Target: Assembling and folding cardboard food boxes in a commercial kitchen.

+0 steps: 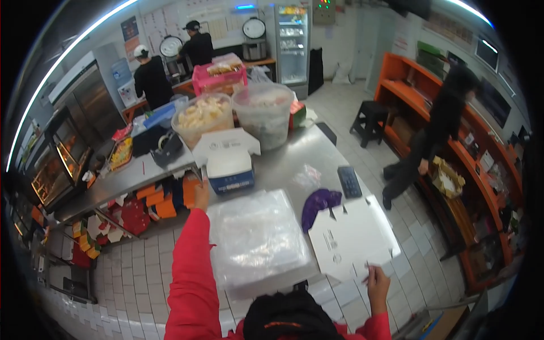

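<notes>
My left hand [201, 194] reaches forward and holds the left side of a blue-and-white cardboard box [232, 180], its fingers partly hidden against the wall. The box stands on the steel table with its white lid raised toward the back. At the lower right, my right hand [378, 288] has its fingers closed at the near edge of a flat white cardboard box blank [354, 241]. That blank lies at the table's right edge and overhangs it. Between my arms lies a thick stack of see-through plastic bags [258, 235].
A purple plastic bag [320, 205] and a dark calculator [349, 181] lie beyond the blank. Two large plastic tubs [263, 116] stand at the back of the table [317, 150]. One person [436, 124] walks by orange shelves [396, 93]; two others work at the back wall.
</notes>
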Demonstrator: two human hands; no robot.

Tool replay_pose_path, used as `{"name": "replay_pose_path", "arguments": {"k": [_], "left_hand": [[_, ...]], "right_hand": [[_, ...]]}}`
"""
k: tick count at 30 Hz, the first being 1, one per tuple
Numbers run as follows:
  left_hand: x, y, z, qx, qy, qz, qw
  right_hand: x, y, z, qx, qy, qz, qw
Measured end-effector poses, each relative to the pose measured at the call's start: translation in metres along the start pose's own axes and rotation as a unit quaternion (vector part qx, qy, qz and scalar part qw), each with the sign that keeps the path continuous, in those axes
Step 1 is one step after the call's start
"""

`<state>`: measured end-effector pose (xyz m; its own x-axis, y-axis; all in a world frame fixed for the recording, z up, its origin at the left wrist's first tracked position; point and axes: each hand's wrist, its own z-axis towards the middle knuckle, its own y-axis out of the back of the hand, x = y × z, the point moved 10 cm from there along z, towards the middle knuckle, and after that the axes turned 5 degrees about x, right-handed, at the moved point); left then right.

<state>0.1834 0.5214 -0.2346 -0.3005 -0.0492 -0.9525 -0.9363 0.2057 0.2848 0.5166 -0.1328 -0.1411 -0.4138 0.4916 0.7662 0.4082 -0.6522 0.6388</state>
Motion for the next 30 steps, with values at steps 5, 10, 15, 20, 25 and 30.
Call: {"name": "replay_pose_path", "arguments": {"k": [5,10,15,20,25,30], "left_hand": [[-0.028,-0.01,0.058,-0.236,-0.184,0.227,0.927],[0.043,0.027,0.108,0.037,0.073,0.279,0.957],[-0.062,-0.102,0.009,0.033,-0.205,0.671,0.712],[-0.114,-0.002,-0.119,-0.22,-0.249,0.095,0.938],[-0.2,-0.05,-0.229,-0.107,-0.147,0.137,0.974],[-0.213,-0.032,-0.291,-0.105,-0.191,0.108,0.97]], "right_hand": [[-0.015,-0.023,-0.014,0.108,0.025,-0.061,0.992],[0.001,-0.051,0.013,0.232,-0.015,0.008,0.973],[0.088,-0.073,0.074,0.199,0.137,0.0,0.971],[0.278,-0.119,0.078,0.253,0.474,0.004,0.843],[0.352,-0.156,0.098,0.149,0.559,-0.057,0.814],[0.349,-0.186,0.074,0.115,0.59,-0.151,0.785]]}}
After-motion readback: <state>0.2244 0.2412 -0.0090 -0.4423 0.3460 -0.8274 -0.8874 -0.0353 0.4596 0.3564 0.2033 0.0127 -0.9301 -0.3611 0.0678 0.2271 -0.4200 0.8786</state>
